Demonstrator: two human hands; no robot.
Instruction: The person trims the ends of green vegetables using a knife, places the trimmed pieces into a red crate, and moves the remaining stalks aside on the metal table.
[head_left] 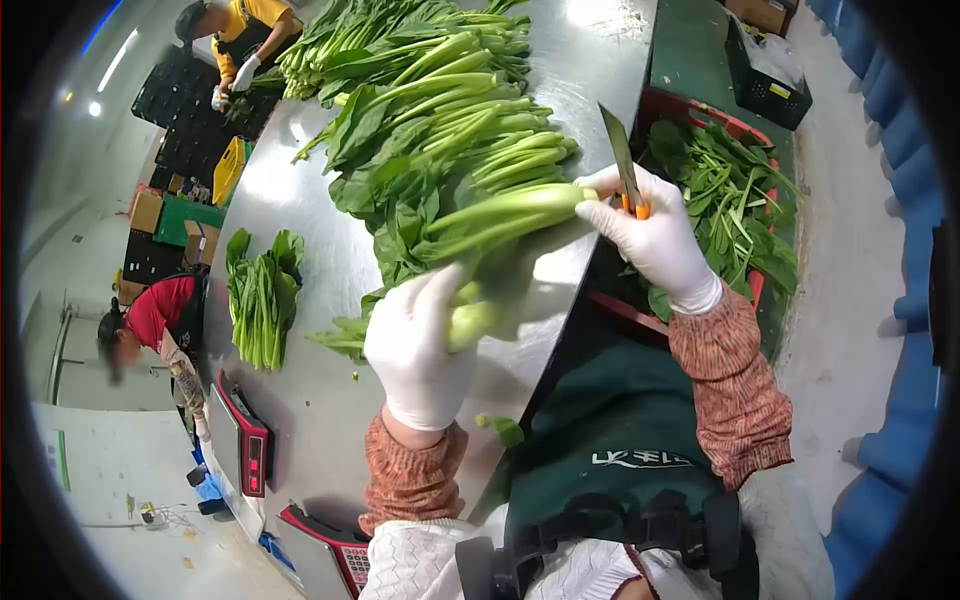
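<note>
My left hand (420,340), in a white glove, is closed around leafy green stalks (468,318) whose pale cut ends stick out on its right; motion blurs them. My gloved right hand (650,235) grips a knife (618,150) with an orange handle, blade pointing up and away. Between the same hand's thumb and fingertips is the pale stem end of another leafy green (510,208), its leaves toward the pile. Just beyond both hands lies a large pile of leafy greens (470,110), stems mostly to the right.
The metal table (330,215) carries a separate small bunch of greens (265,300) at left. Red scales (240,435) stand along the near left edge. At right, a red crate (765,150) holds loose leaves. Two people (165,325) (250,40) are across the table.
</note>
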